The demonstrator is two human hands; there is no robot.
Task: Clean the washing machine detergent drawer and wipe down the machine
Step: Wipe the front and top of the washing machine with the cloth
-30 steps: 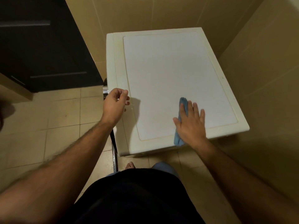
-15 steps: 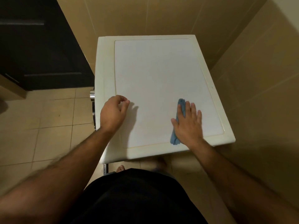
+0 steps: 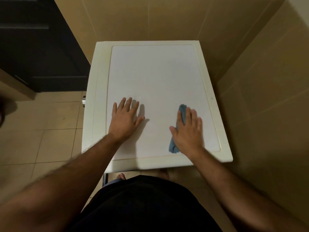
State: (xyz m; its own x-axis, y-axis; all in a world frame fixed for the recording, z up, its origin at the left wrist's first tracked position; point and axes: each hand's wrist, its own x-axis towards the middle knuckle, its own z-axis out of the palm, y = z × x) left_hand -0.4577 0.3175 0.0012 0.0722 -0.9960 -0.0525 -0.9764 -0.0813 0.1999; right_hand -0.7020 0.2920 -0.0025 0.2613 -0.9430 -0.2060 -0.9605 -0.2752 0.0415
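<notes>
Wiping of the machine top (image 3: 155, 72) is underway: right hand (image 3: 187, 131) presses flat on the blue cloth (image 3: 182, 111), left hand (image 3: 125, 119) rests open beside; drawer unseen.

White flat top of the cream-rimmed washing machine (image 3: 155, 77): far half bare, open to a sweep. Near half occupied by left hand (image 3: 124, 122) laid flat and right hand (image 3: 188, 131) pressing a rolled blue cloth (image 3: 182, 112); bare strip between them. Beige tiled wall (image 3: 167, 19) bounds the far edge; beige side wall (image 3: 264, 91) just beside the right edge. Left side open over beige floor tiles (image 3: 55, 118); dark cabinet (image 3: 40, 52) farther back.
</notes>
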